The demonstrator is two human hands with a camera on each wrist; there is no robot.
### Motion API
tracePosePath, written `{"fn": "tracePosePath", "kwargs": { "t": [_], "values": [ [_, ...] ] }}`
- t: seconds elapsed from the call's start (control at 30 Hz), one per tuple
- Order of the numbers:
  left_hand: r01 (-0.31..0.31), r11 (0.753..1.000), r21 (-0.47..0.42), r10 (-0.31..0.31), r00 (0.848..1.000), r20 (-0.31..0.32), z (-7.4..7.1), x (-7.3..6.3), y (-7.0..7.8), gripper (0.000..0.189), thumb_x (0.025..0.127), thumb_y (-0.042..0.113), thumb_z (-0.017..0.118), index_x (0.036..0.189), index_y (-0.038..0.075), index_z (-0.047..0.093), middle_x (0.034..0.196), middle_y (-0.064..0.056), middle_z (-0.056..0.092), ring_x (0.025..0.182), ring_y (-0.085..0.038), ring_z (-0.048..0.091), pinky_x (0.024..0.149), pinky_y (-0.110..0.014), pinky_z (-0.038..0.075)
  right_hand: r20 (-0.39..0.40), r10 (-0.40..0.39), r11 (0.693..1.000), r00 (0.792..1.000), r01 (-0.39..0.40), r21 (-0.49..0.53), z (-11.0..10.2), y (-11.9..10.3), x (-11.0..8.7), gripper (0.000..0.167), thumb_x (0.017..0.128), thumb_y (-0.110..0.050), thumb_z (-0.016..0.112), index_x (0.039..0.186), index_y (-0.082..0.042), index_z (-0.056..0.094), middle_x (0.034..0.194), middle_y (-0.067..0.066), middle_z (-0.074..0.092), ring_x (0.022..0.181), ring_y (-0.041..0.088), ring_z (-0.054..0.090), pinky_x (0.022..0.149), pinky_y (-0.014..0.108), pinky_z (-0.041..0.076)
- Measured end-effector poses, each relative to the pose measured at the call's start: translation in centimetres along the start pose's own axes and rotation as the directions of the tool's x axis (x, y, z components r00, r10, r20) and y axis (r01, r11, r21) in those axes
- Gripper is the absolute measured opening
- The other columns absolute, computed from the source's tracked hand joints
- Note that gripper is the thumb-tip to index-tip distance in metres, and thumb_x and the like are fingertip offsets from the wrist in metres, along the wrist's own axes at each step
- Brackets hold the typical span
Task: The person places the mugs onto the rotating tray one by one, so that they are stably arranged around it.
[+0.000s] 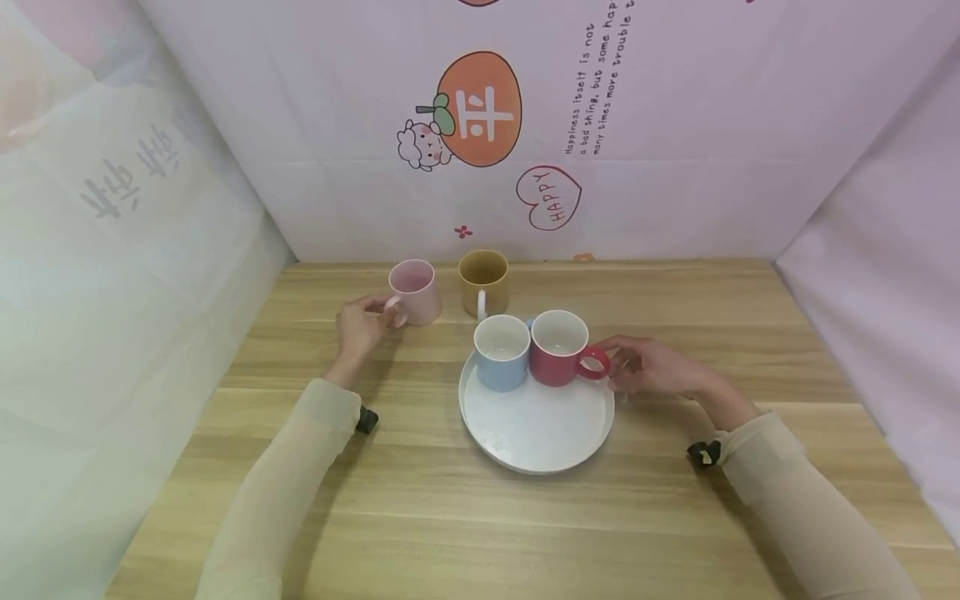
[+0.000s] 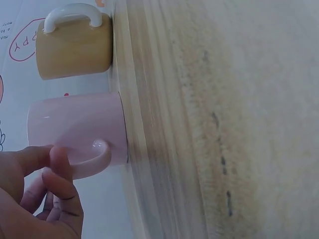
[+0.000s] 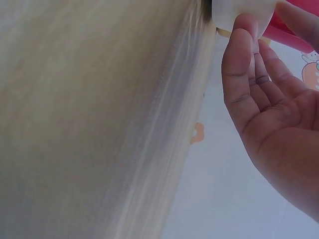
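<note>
My left hand [image 1: 362, 330] pinches the white handle of a pink mug [image 1: 420, 302] between thumb and fingers; the mug stands upright at the back left. A round white tray [image 1: 536, 433] bears a light blue mug [image 1: 501, 371] and a red mug [image 1: 553, 365], side by side along its far edge. My right hand [image 1: 656, 367] is at the tray's right side, just beside the red mug's handle. In the right wrist view its bent fingers lie against the tray's outer wall [image 3: 227, 12], with the thumb at the top of the rim.
A mustard mug [image 1: 487, 287] with a white handle stands behind the tray, right of the pink one. A printed white cloth [image 1: 360, 200] hangs behind the wooden table [image 1: 450, 533], with more cloth at both sides.
</note>
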State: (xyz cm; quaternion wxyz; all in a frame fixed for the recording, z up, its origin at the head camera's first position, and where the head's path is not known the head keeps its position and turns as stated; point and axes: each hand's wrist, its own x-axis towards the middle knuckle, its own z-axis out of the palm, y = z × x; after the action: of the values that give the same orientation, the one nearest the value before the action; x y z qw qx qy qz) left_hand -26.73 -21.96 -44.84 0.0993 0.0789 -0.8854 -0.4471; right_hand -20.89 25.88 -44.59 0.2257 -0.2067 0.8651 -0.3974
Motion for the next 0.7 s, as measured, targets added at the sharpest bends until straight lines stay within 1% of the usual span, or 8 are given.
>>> {"fn": "tracePosePath", "kwargs": {
  "t": [0.07,0.13,0.23,0.3,0.47,0.6,0.7],
  "values": [
    [-0.001,1.000,0.001,0.001,1.000,-0.002,0.05,0.01,-0.05,0.031,0.088,0.023,0.075,0.112,0.004,0.073,0.109,-0.019,0.074,0.109,-0.036,0.066,0.092,-0.044,0.054,0.003,0.007,1.000,1.000,-0.007,0.008,-0.01,-0.06,-0.07,0.059,0.087,-0.015,0.077,0.141,-0.018,0.052,0.112,0.018,0.065,0.087,0.024,0.068,0.072,0.038,0.062],
    [-0.004,1.000,0.008,0.004,1.000,-0.007,0.10,0.02,-0.10,0.030,0.088,0.023,0.074,0.112,0.004,0.073,0.108,-0.019,0.075,0.102,-0.034,0.068,0.081,-0.036,0.055,0.005,0.012,1.000,1.000,-0.012,0.012,-0.01,-0.12,-0.11,0.059,0.087,-0.015,0.077,0.140,-0.018,0.053,0.112,0.018,0.065,0.088,0.024,0.068,0.072,0.037,0.062],
    [-0.015,1.000,0.017,0.015,1.000,-0.012,0.16,0.01,-0.16,0.029,0.089,0.022,0.072,0.113,0.005,0.073,0.107,-0.018,0.075,0.092,-0.032,0.069,0.066,-0.024,0.051,0.007,0.017,1.000,1.000,-0.017,0.018,0.00,-0.20,-0.16,0.059,0.087,-0.015,0.077,0.140,-0.017,0.052,0.113,0.018,0.065,0.088,0.025,0.068,0.072,0.038,0.062],
    [-0.019,0.999,0.026,0.019,1.000,-0.012,0.20,0.01,-0.20,0.029,0.091,0.023,0.071,0.113,0.005,0.073,0.107,-0.018,0.074,0.087,-0.028,0.068,0.060,-0.019,0.047,0.006,0.015,1.000,1.000,-0.015,0.022,0.04,-0.25,-0.17,0.059,0.087,-0.014,0.077,0.141,-0.017,0.052,0.113,0.019,0.065,0.087,0.026,0.068,0.071,0.038,0.063],
    [-0.018,1.000,0.018,0.019,1.000,-0.007,0.31,-0.07,-0.23,0.028,0.091,0.023,0.072,0.112,0.004,0.072,0.104,-0.017,0.074,0.075,-0.019,0.066,0.055,-0.015,0.047,0.007,0.013,1.000,1.000,-0.013,0.026,0.14,-0.26,-0.20,0.059,0.088,-0.013,0.076,0.141,-0.017,0.051,0.113,0.020,0.064,0.088,0.026,0.068,0.071,0.038,0.063],
    [-0.017,1.000,0.007,0.017,1.000,-0.026,0.39,-0.17,-0.20,0.027,0.091,0.023,0.073,0.111,0.005,0.073,0.102,-0.016,0.074,0.069,-0.012,0.063,0.054,-0.015,0.046,0.012,0.010,0.999,1.000,-0.011,0.034,0.21,-0.31,-0.21,0.058,0.088,-0.011,0.075,0.142,-0.016,0.051,0.113,0.020,0.064,0.087,0.027,0.068,0.070,0.039,0.063],
    [-0.025,1.000,0.006,0.026,0.999,-0.044,0.45,-0.23,-0.30,0.026,0.091,0.023,0.073,0.109,0.006,0.074,0.101,-0.015,0.074,0.066,-0.010,0.059,0.053,-0.015,0.045,0.014,0.012,0.999,1.000,-0.012,0.037,0.19,-0.34,-0.24,0.059,0.088,-0.010,0.074,0.142,-0.016,0.051,0.112,0.020,0.064,0.086,0.028,0.069,0.070,0.040,0.063]
  ]
}}
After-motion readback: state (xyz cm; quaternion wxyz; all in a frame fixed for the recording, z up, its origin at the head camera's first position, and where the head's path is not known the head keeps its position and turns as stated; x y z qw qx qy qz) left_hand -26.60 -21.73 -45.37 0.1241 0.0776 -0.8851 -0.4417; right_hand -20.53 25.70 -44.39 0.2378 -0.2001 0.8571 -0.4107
